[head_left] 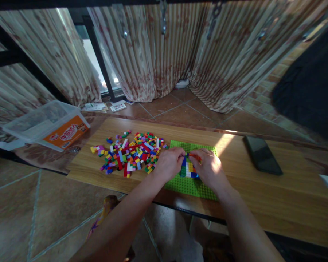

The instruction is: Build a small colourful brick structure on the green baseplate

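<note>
A green studded baseplate (190,189) lies on the wooden board, with a small build of coloured toy bricks (189,171) on it in green, white, yellow and blue. Over the far side of this build, my left hand (171,160) pinches at a small blue brick, fingertips pressed together. Close beside it, my right hand (206,164) has its fingers closed around small pieces; orange and red show there. The two hands nearly meet, and their fingers cover part of the build. Exactly which pieces each one grips is partly hidden.
A wide heap of loose bricks (136,153) spreads left of the baseplate. A clear plastic box (46,123) with an orange label stands farther left. To the right lies a black phone (262,154). Striped curtains (153,54) hang behind the wooden board (297,203).
</note>
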`<state>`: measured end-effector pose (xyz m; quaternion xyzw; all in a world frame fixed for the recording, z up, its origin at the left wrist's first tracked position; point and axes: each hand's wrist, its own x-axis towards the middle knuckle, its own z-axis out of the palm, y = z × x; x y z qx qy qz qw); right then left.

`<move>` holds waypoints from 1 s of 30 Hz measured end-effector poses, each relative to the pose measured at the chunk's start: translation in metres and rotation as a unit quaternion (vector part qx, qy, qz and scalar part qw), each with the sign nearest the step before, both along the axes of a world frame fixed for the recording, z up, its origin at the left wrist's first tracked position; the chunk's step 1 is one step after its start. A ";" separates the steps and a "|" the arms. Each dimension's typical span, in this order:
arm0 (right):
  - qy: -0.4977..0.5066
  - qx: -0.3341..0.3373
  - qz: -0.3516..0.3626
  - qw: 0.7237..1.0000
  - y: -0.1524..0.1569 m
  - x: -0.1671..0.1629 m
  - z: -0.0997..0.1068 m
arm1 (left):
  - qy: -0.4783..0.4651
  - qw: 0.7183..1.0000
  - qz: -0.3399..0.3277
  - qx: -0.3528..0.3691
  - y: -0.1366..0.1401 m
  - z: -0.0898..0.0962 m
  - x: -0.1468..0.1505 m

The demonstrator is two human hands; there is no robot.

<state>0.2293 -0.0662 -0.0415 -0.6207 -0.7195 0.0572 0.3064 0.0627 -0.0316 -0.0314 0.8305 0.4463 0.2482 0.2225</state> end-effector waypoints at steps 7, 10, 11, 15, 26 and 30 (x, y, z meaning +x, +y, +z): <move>-0.002 -0.004 0.006 1.000 0.000 0.001 0.000 | 0.007 1.000 0.009 0.007 0.000 0.001 0.000; -0.001 -0.006 0.002 1.000 0.000 0.001 0.000 | 0.016 1.000 0.014 0.008 0.001 0.001 0.001; -0.001 -0.006 0.000 1.000 0.000 0.000 0.000 | 0.017 1.000 0.014 0.010 0.001 0.001 0.002; -0.006 -0.008 -0.004 1.000 0.000 0.000 0.001 | 0.005 1.000 0.010 0.015 0.001 -0.001 0.003; -0.011 0.012 -0.006 1.000 0.000 -0.004 0.001 | 0.017 1.000 0.012 -0.007 0.002 0.004 0.001; -0.015 0.011 -0.008 1.000 -0.001 -0.003 0.000 | 0.018 1.000 0.012 0.000 0.001 0.004 0.001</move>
